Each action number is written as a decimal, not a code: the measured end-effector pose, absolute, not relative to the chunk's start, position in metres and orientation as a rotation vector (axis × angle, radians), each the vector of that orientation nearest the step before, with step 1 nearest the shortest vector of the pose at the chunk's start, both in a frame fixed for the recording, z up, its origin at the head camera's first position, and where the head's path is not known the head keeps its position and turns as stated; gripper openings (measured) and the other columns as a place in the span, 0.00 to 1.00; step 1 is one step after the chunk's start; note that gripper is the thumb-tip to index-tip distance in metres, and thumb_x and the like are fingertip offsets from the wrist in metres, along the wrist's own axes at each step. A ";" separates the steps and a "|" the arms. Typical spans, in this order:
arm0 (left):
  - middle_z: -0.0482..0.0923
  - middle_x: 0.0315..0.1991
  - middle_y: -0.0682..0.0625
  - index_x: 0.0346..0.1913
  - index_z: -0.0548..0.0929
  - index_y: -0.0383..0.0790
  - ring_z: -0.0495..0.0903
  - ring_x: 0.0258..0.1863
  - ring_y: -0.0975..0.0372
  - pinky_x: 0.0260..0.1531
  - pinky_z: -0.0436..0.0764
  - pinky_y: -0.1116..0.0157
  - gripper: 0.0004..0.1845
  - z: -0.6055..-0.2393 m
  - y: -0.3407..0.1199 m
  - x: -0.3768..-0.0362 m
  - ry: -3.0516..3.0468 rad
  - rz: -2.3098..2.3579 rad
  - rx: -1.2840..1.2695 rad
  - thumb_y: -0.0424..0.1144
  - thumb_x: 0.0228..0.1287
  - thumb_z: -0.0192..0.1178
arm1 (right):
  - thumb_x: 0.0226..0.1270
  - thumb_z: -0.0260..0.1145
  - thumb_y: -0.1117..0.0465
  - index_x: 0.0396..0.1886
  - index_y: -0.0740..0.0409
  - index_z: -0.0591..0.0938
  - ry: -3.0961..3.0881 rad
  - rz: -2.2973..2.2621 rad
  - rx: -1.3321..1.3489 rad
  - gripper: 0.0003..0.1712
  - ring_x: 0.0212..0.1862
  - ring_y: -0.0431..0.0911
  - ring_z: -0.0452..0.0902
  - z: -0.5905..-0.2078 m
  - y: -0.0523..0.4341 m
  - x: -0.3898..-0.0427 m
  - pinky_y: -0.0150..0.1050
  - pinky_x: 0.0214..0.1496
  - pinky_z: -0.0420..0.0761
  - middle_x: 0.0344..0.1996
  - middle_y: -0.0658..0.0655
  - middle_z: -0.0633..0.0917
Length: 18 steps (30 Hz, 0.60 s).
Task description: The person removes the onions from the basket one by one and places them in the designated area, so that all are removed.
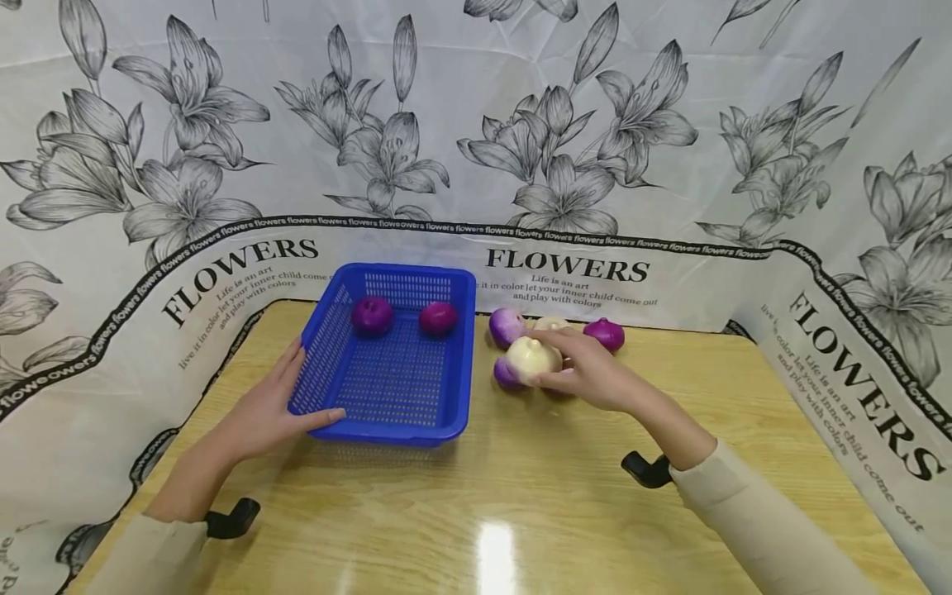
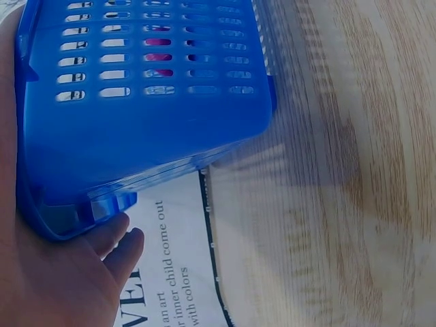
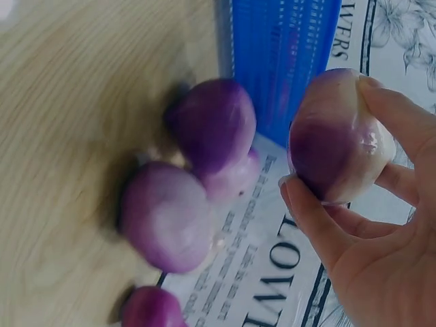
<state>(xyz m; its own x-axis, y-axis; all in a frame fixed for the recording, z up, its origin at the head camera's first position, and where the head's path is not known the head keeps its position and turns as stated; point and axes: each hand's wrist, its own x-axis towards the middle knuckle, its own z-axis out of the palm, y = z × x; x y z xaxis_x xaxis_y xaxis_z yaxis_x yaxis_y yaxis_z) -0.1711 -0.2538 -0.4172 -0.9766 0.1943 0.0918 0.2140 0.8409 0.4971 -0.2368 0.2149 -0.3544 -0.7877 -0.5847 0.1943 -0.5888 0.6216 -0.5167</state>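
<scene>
I see a blue perforated basket (image 1: 389, 372) near the left edge of the table (image 1: 521, 512), which is light wood grain with a glossy sheen. Inside it lie two solid purple onions (image 1: 373, 315). The onion (image 1: 532, 358) in my right hand (image 1: 595, 376) is cream-white shading to purple. The backdrop cloth (image 1: 476, 124) is white with grey-black lilies and black "FLOWERS" lettering.

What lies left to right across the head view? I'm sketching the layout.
Left hand → blue perforated plastic basket → pale cream-and-purple onion gripped by the right hand → dark purple onion.
</scene>
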 end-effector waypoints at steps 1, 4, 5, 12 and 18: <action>0.30 0.84 0.44 0.83 0.35 0.40 0.48 0.78 0.33 0.67 0.59 0.30 0.66 -0.417 -0.254 -0.172 -2.976 -0.809 -0.331 0.71 0.60 0.63 | 0.64 0.76 0.59 0.72 0.65 0.73 -2.827 0.905 1.008 0.38 0.49 0.54 0.80 -0.355 0.220 -0.237 0.54 0.50 0.84 0.55 0.69 0.80; 0.30 0.84 0.44 0.83 0.35 0.40 0.48 0.78 0.33 0.68 0.59 0.30 0.66 -0.417 -0.254 -0.172 -2.981 -0.809 -0.325 0.71 0.60 0.63 | 0.64 0.76 0.59 0.72 0.67 0.72 -2.849 0.889 0.970 0.39 0.50 0.56 0.79 -0.356 0.237 -0.238 0.55 0.52 0.83 0.55 0.70 0.80; 0.30 0.84 0.44 0.83 0.35 0.39 0.47 0.78 0.33 0.68 0.59 0.30 0.66 -0.417 -0.254 -0.172 -2.984 -0.811 -0.324 0.72 0.60 0.63 | 0.65 0.76 0.60 0.72 0.68 0.72 -2.852 0.884 0.966 0.39 0.50 0.56 0.79 -0.356 0.242 -0.239 0.55 0.52 0.83 0.54 0.70 0.80; 0.30 0.84 0.44 0.83 0.34 0.40 0.47 0.78 0.34 0.68 0.58 0.30 0.66 -0.416 -0.252 -0.173 -2.981 -0.821 -0.331 0.71 0.60 0.64 | 0.65 0.75 0.63 0.67 0.72 0.74 -2.813 0.899 0.929 0.35 0.54 0.60 0.80 -0.356 0.273 -0.240 0.55 0.54 0.84 0.56 0.70 0.81; 0.29 0.84 0.44 0.83 0.34 0.40 0.47 0.78 0.34 0.68 0.58 0.30 0.67 -0.416 -0.252 -0.173 -2.983 -0.823 -0.322 0.71 0.60 0.64 | 0.67 0.74 0.60 0.69 0.69 0.73 -2.832 0.919 0.863 0.35 0.56 0.62 0.80 -0.358 0.292 -0.242 0.59 0.55 0.83 0.60 0.71 0.80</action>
<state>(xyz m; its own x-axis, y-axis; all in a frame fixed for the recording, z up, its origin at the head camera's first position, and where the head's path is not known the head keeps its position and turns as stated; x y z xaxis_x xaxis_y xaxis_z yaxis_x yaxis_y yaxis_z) -0.1725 -0.2522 -0.4157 -0.9782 0.1901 0.0838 0.2062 0.8389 0.5038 -0.2416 0.2924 -0.3583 -0.8441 -0.4963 0.2030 -0.5209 0.6692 -0.5300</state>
